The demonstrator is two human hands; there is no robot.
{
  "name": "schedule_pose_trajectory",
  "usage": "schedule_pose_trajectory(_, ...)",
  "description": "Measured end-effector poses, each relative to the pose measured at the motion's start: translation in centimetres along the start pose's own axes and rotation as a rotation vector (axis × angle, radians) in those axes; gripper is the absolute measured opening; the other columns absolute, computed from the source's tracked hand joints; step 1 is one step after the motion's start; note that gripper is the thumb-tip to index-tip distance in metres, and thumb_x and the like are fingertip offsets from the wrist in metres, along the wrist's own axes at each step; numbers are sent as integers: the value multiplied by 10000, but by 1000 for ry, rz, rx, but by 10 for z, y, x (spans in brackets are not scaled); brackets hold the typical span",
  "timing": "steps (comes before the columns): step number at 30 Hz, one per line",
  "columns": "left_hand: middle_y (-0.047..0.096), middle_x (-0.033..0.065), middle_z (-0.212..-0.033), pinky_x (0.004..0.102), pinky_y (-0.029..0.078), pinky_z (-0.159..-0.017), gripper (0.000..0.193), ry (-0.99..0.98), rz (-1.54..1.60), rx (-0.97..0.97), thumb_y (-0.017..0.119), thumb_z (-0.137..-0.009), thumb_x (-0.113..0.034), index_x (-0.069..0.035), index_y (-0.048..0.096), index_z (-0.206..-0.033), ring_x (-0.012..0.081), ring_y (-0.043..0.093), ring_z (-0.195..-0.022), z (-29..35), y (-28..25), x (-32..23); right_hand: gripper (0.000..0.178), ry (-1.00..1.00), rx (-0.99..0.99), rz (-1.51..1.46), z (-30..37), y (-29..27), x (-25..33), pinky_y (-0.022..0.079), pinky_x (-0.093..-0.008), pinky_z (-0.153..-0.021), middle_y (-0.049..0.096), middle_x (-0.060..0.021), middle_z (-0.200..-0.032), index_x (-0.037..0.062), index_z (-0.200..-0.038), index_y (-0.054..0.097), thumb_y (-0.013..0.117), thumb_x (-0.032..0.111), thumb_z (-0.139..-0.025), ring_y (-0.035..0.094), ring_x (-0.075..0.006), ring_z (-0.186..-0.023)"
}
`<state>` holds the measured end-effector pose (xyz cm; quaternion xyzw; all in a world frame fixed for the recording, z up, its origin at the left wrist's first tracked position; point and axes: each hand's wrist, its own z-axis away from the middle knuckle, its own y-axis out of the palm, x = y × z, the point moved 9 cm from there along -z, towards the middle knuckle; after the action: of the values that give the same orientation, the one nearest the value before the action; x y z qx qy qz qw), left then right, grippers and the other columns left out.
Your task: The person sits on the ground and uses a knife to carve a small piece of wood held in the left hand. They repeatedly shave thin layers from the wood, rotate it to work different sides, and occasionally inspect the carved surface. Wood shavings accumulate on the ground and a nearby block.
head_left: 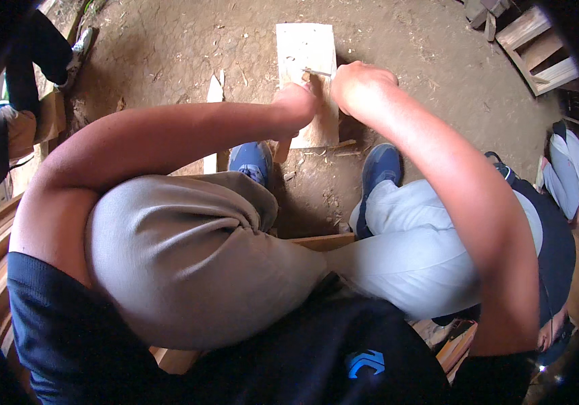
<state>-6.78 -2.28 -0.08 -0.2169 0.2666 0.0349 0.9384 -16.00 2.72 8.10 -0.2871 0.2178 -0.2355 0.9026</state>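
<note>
A pale wooden board [307, 50] lies on the dirt ground in front of my feet. Over it, my left hand [296, 104] is closed around a narrow brown piece of wood [281, 150], whose lower end sticks out below the fist. My right hand [359, 84] is a fist at the board's right edge. A thin, blade-like strip [318, 72] reaches from it toward the tip of the wood above my left fist. The grip end of that strip is hidden in my fingers, so its exact kind is unclear.
Two blue shoes [250, 160] flank the board's near end. Wood shavings and a pale sliver of wood [215, 89] are scattered on the ground. A wooden frame [539, 50] stands at the far right. Other people are at the left [39, 61] and right [567, 165].
</note>
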Motion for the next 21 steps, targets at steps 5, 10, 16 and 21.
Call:
schedule_pose_trajectory(5,622,249,-764,479,543,-568,592,11,-163,-1,276,-1019,-410,85,581,-908,364,670,-638,-34,9,17,300,53,-78,-110,-24,14,2,541,-366,-854,652,-110,-1191,63,-1154,667,638,134,-864,639,-233,-1082)
schedule_pose_trajectory(10,617,243,-718,483,538,-523,605,-58,-34,-38,274,-1017,-411,97,576,-886,356,656,-573,-14,3,7,297,6,-54,-131,-34,15,-5,537,-369,-861,657,-116,-1178,45,-1158,660,574,157,-898,642,-247,-1076)
schedule_pose_trajectory(16,618,227,-704,480,531,-503,613,15,-33,-38,276,-1016,-414,104,576,-885,359,647,-553,-7,-1,2,292,-12,22,-39,-11,4,-8,531,-379,-868,657,-121,-1176,49,-1143,669,544,150,-901,645,-263,-1069)
schedule_pose_trajectory(21,624,236,-711,496,543,-540,617,-24,-51,-47,283,-1013,-419,115,576,-913,366,658,-585,-11,-2,4,305,-29,-56,-15,2,-1,-3,553,-382,-821,665,-103,-1163,55,-1129,678,648,125,-834,654,-239,-1047)
